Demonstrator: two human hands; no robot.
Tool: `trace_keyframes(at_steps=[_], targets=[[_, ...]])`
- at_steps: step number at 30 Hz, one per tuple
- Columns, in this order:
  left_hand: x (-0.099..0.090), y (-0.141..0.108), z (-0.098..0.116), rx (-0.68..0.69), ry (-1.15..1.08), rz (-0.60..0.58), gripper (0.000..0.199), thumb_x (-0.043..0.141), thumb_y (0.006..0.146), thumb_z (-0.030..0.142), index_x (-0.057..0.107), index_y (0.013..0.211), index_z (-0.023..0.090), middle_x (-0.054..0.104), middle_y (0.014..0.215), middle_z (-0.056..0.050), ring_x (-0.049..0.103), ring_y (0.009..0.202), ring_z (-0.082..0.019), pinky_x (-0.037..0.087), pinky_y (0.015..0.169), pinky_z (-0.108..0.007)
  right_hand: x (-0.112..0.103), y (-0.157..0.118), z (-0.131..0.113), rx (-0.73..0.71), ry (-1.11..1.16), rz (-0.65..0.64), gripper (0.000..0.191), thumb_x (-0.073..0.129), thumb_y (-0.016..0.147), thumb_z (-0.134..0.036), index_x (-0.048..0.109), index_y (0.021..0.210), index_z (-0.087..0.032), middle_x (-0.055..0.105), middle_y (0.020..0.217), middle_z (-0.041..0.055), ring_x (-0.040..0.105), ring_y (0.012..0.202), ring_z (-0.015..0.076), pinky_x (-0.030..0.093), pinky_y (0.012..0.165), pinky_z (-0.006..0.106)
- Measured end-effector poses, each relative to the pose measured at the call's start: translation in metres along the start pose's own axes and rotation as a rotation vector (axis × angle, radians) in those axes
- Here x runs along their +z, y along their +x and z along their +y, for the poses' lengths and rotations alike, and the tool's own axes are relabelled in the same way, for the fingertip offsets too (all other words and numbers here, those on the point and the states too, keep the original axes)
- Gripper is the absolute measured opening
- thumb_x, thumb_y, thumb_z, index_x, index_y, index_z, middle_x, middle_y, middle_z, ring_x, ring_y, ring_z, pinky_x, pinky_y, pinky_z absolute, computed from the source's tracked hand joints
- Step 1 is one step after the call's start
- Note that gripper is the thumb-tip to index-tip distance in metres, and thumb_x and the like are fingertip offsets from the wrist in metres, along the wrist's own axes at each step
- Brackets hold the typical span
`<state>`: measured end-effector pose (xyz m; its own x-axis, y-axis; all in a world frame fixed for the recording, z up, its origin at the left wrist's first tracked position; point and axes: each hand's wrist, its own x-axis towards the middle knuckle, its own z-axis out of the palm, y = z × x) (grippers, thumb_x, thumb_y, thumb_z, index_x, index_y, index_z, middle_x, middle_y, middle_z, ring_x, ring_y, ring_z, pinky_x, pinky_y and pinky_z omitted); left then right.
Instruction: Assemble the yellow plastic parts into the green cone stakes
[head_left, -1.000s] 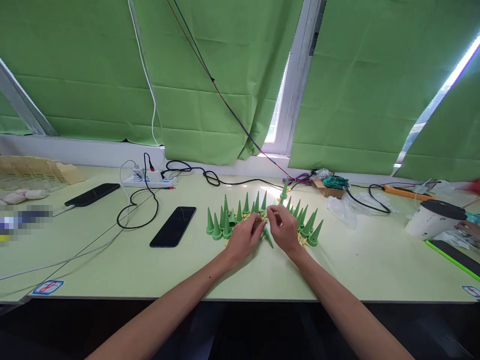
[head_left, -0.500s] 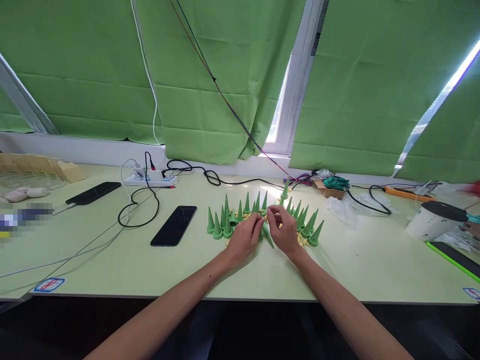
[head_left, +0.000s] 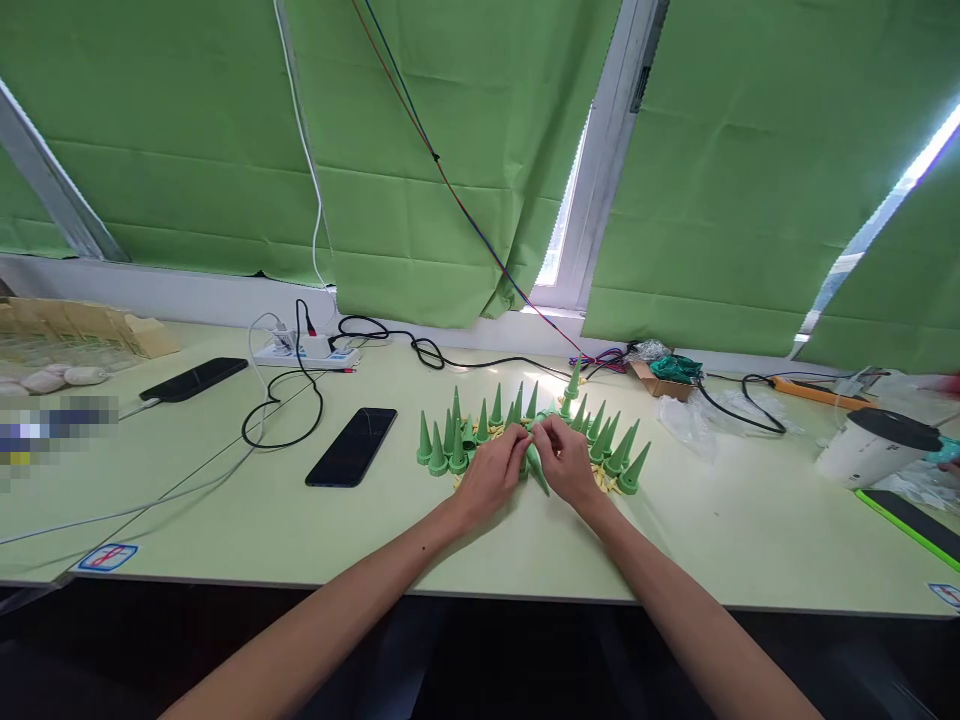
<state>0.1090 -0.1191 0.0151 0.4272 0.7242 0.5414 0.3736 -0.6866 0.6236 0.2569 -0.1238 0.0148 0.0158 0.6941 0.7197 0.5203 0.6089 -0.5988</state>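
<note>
My left hand [head_left: 491,470] and my right hand [head_left: 566,462] meet over the middle of a group of green cones. The fingers of both are pinched together, fingertips almost touching. What they grip is too small or too hidden to make out. Between them a green cone [head_left: 538,472] lies tilted, its point towards me; whether a hand holds it I cannot tell. Several upright green cones [head_left: 437,452] stand to the left, and more, such as one leaning cone [head_left: 634,470], to the right. Small yellowish pieces [head_left: 606,482] lie around their bases.
A black phone [head_left: 351,447] lies left of the cones, with another phone [head_left: 196,380] further back. Cables run from a power strip [head_left: 307,352] along the wall. To the right are a small cardboard box [head_left: 660,382], clear plastic bags [head_left: 686,425] and a white cup [head_left: 874,447] with a dark lid.
My fingertips have drawn closer together, the right hand's fingers lowering slightly. The whole view has shifted a little; the cones and phones stay in place on the table.
</note>
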Motion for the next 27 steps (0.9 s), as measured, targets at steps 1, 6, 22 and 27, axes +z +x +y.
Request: trace_keyframes(at_steps=[1,6,22,27], targets=[[0.0003,-0.0001,-0.0004,-0.007,-0.009,0.009,0.023,0.031,0.099,0.032,0.046,0.087,0.020,0.048,0.070,0.002,0.041,0.059,-0.012,0.033,0.059,-0.025,0.0001,-0.0003,0.0004,-0.002,0.004,-0.002,0.027,0.046,0.093,-0.031,0.043,0.069,-0.020,0.043,0.057,-0.0051,0.037,0.049,0.0089,0.031,0.050,0.023],[0.0021,-0.0003,-0.0023,-0.040,-0.041,0.062,0.021,0.032,0.099,0.034,0.046,0.089,0.021,0.046,0.068,0.003,0.039,0.058,-0.012,0.032,0.057,-0.025,0.0006,-0.0016,0.0020,0.011,0.048,-0.033,0.022,0.047,0.093,-0.032,0.048,0.074,-0.020,0.047,0.061,-0.0035,0.041,0.051,0.0098,0.033,0.051,0.023],[0.0000,0.0031,0.0016,-0.061,0.010,0.179,0.017,0.038,0.097,0.034,0.048,0.100,0.020,0.057,0.091,-0.002,0.047,0.061,-0.011,0.039,0.064,-0.027,-0.0003,0.0002,0.0018,0.034,0.002,0.056,0.022,0.046,0.094,-0.031,0.047,0.075,-0.019,0.044,0.060,-0.0041,0.039,0.049,0.0094,0.031,0.050,0.023],[0.0019,0.0018,-0.0033,-0.071,0.055,0.032,0.026,0.051,0.089,0.033,0.046,0.111,0.020,0.058,0.105,-0.005,0.047,0.057,-0.010,0.042,0.064,-0.029,-0.0024,0.0016,0.0012,0.054,-0.018,0.148,0.021,0.046,0.094,-0.031,0.050,0.077,-0.019,0.046,0.060,-0.0039,0.040,0.049,0.0093,0.032,0.050,0.023]])
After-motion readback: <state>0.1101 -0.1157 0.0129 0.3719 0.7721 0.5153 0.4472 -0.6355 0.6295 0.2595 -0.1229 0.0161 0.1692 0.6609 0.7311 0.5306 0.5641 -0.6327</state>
